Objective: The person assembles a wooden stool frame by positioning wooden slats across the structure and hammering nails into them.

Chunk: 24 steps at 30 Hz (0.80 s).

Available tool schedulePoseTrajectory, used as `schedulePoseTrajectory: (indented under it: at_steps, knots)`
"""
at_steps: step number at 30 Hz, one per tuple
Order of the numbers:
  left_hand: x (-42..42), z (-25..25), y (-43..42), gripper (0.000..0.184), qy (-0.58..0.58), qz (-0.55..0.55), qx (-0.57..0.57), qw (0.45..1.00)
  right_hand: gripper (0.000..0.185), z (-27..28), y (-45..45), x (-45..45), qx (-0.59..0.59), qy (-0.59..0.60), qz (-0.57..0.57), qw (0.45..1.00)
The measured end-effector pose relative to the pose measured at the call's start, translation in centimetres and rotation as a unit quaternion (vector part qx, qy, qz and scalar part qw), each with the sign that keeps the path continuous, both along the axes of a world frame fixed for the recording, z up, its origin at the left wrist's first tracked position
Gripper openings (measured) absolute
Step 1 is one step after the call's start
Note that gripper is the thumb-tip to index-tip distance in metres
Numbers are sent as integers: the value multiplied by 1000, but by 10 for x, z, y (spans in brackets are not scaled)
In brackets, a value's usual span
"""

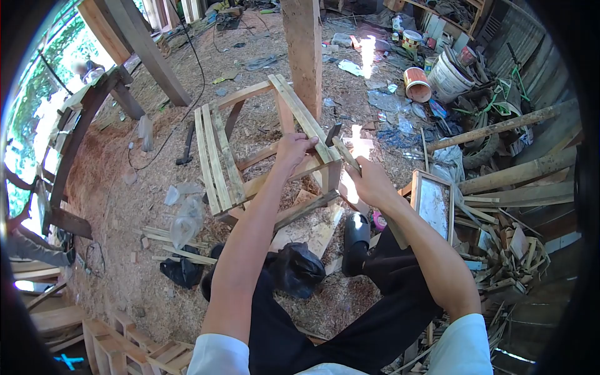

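Note:
A slatted wooden frame (281, 178), like a small stool or crate, stands in front of me on the littered ground. My left hand (295, 150) rests at its near top rail, fingers pinched together; whatever they hold is too small to make out. My right hand (371, 182) is closed around the wooden handle of a hammer (347, 155). The hammer's dark metal head is just right of my left fingertips, over the frame's right-hand corner. Several pale slats (215, 156) run along the frame's left side.
A wooden post (302, 62) rises right behind the frame. Another hammer (186, 145) lies to the left. Black plastic bags (297, 269) lie by my legs. Buckets (451, 75), poles (519, 172) and wood scraps (509, 253) crowd the right. A person (92, 72) is at far left.

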<state>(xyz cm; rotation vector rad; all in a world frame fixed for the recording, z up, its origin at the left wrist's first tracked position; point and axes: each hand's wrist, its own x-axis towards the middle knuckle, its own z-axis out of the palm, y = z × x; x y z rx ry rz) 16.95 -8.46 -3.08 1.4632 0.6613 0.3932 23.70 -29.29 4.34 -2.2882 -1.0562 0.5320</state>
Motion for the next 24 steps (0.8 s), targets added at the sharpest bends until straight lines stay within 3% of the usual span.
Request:
schedulePoseTrajectory:
  at_steps: [14, 24]
  knots:
    - [0, -1, 2, 18, -3, 12, -31, 999, 36, 1, 2, -2, -15, -4, 2, 1000]
    - [0, -1, 1, 17, 7, 11, 6, 1000, 37, -3, 4, 2, -21, -10, 2, 1000]
